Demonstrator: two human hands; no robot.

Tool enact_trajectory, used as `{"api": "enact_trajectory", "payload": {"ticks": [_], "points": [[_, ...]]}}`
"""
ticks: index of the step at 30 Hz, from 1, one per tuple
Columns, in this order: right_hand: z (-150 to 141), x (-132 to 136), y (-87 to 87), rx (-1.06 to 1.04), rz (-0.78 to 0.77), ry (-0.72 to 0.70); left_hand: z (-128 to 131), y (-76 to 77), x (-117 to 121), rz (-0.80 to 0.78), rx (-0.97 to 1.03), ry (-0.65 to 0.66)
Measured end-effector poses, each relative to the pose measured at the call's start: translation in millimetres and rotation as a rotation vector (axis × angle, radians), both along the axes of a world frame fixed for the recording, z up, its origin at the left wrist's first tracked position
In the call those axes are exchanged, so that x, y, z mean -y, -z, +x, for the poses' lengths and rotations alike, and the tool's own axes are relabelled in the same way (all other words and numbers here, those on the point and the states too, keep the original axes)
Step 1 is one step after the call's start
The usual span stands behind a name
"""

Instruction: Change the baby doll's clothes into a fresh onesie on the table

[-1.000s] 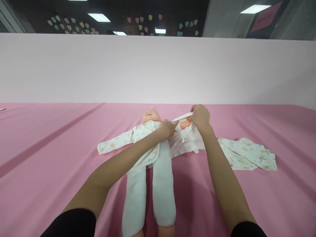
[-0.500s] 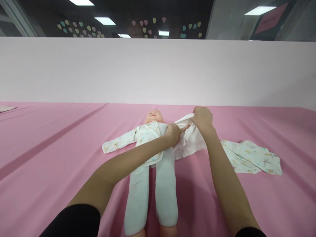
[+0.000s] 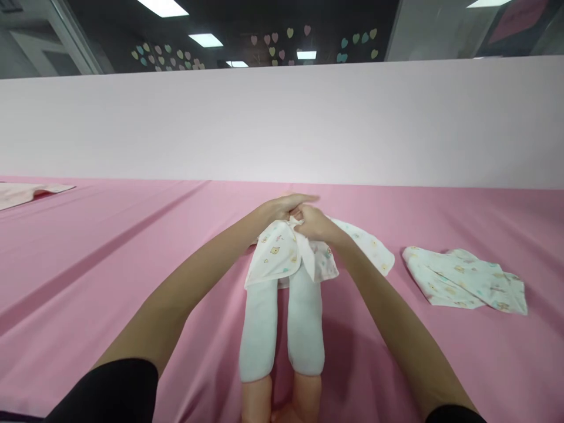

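A baby doll (image 3: 282, 317) lies on its back on the pink table (image 3: 110, 264), its white cloth legs toward me and bare feet at the bottom edge. A white printed baby top (image 3: 282, 255) covers its chest. Both my hands meet over the doll's upper chest. My left hand (image 3: 284, 207) reaches in from the left, fingers extended over the doll's head, which is hidden. My right hand (image 3: 311, 226) pinches the top's front edges at the middle. The top's right sleeve (image 3: 372, 249) lies out flat to the right.
A second folded printed garment (image 3: 467, 279) lies on the table to the right. A pale pink cloth (image 3: 26, 192) sits at the far left edge. A white partition wall (image 3: 282, 123) runs along the table's back.
Both hands moved from the doll's right arm to the middle of its chest. The open side of the top has been pulled across the body, and the doll's head is now hidden.
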State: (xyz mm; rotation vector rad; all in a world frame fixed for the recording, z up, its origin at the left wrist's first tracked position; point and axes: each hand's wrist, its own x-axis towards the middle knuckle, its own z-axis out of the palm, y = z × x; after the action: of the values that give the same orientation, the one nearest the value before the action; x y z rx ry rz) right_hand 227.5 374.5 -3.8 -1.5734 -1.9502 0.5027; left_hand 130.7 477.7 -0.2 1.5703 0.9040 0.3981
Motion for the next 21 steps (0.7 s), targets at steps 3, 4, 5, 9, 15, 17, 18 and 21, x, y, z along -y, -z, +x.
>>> {"api": "enact_trajectory", "payload": {"ticks": [3, 4, 5, 9, 15, 17, 18, 21], "points": [[-3.9, 12.2, -6.8, 0.078, -0.094, -0.175, -11.3, -4.2, -2.4, 0.217, -0.163, 0.081], [-0.4, 15.3, -10.5, 0.069, -0.141, -0.232, -14.8, -5.2, -5.2, 0.303, -0.179, 0.062], [4.9, 17.7, -14.4, 0.040, -0.200, -0.284, -18.5, -5.9, -8.7, 0.382, -0.188, 0.021], [31.4, 20.6, -23.0, -0.071, -0.370, -0.278, -34.3, -5.0, -18.9, 0.537, -0.308, -0.162], [55.9, 6.5, 1.0, 0.540, -0.164, 0.374, -45.7, 3.9, -9.2, 0.586, -0.421, -0.146], [61.4, -0.8, 13.3, 0.609, -0.227, 0.361, -44.6, 7.9, -6.8, 0.646, -0.442, -0.128], [63.7, -4.5, 19.1, 0.611, -0.242, 0.349, -44.0, 10.3, -6.2, 0.671, -0.445, -0.125], [67.8, -14.9, 33.9, 0.608, -0.187, 0.354, -44.7, 19.5, -2.8, 0.748, -0.399, -0.169]]}}
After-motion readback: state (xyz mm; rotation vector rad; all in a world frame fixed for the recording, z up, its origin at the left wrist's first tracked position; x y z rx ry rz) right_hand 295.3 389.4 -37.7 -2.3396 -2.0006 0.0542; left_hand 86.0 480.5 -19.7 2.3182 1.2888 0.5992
